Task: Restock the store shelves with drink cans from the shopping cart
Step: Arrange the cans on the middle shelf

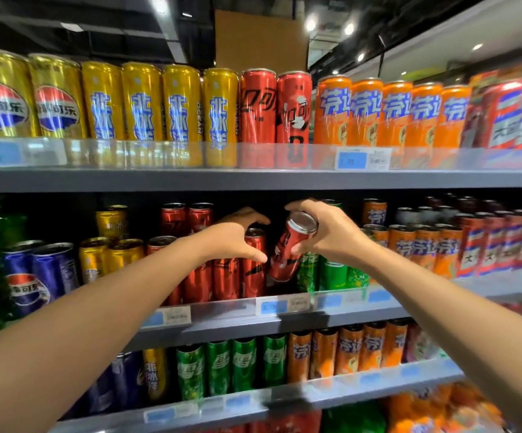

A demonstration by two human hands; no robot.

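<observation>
The right hand point(325, 235) grips a tall red aluminium drink can point(287, 248) near its silver top, tilted with its base down-left over the gap right of the red row. The left hand point(237, 237), fingers wide, cups a standing red can point(253, 260) there.

On the middle shelf point(284, 323), a tilted can point(287, 254) sits between the left hand point(237, 237) and right hand point(328, 232).
</observation>
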